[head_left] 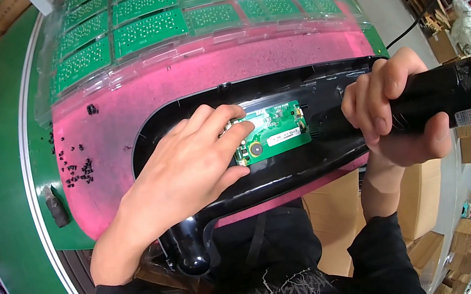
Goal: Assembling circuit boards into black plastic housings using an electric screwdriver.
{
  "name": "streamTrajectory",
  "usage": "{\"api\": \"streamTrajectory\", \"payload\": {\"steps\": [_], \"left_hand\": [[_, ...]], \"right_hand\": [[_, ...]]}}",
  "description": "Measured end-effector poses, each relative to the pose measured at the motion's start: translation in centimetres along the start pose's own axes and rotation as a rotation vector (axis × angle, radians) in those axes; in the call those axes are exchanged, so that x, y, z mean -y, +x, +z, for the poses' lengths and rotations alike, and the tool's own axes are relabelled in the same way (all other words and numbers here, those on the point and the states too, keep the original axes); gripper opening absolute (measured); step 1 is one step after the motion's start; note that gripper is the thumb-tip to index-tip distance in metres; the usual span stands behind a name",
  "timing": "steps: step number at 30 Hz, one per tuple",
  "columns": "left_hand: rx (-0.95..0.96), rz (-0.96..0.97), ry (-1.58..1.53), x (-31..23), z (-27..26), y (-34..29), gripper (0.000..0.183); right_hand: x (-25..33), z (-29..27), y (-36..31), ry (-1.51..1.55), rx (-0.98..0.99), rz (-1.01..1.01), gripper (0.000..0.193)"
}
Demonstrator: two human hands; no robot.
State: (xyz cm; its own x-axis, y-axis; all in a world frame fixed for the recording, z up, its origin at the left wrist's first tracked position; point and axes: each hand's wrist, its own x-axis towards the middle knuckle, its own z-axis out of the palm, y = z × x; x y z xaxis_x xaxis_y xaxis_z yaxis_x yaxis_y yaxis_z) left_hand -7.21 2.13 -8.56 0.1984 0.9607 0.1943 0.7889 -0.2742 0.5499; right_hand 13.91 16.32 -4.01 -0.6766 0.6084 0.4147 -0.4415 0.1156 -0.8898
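A green circuit board (pixel 273 131) with a white label and a small round part lies inside a long black glossy plastic housing (pixel 177 103). My left hand (pixel 183 156) grips the board's left end, fingertips at its upper corner and thumb by the lower one. To the right, my right hand (pixel 389 107) is wrapped around a thick black cylindrical electric screwdriver (pixel 449 90), raised over the right end of the housing. The tool's tip is hidden behind my fingers. A rounded black handle-like part (pixel 190 249) sticks out from the housing toward me.
Clear plastic trays with many green circuit boards (pixel 149 33) stand at the back of the pink mat (pixel 94 203). Small black pieces (pixel 79 171) are scattered at the left, near a dark bit-like tool (pixel 56 207). Cardboard boxes (pixel 335 211) stand below the table edge; a black cable (pixel 426 12) hangs at right.
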Motion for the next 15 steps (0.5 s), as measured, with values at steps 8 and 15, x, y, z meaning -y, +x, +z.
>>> {"api": "streamTrajectory", "payload": {"steps": [8, 15], "left_hand": [[0.027, 0.020, 0.041, -0.2, -0.4, 0.2, 0.051], [-0.043, 0.002, 0.021, -0.4, -0.8, 0.1, 0.040]], "right_hand": [[0.0, 0.4, 0.4, 0.003, 0.059, 0.053, 0.056], [-0.5, -0.6, 0.7, 0.133, 0.208, 0.031, 0.058]]}}
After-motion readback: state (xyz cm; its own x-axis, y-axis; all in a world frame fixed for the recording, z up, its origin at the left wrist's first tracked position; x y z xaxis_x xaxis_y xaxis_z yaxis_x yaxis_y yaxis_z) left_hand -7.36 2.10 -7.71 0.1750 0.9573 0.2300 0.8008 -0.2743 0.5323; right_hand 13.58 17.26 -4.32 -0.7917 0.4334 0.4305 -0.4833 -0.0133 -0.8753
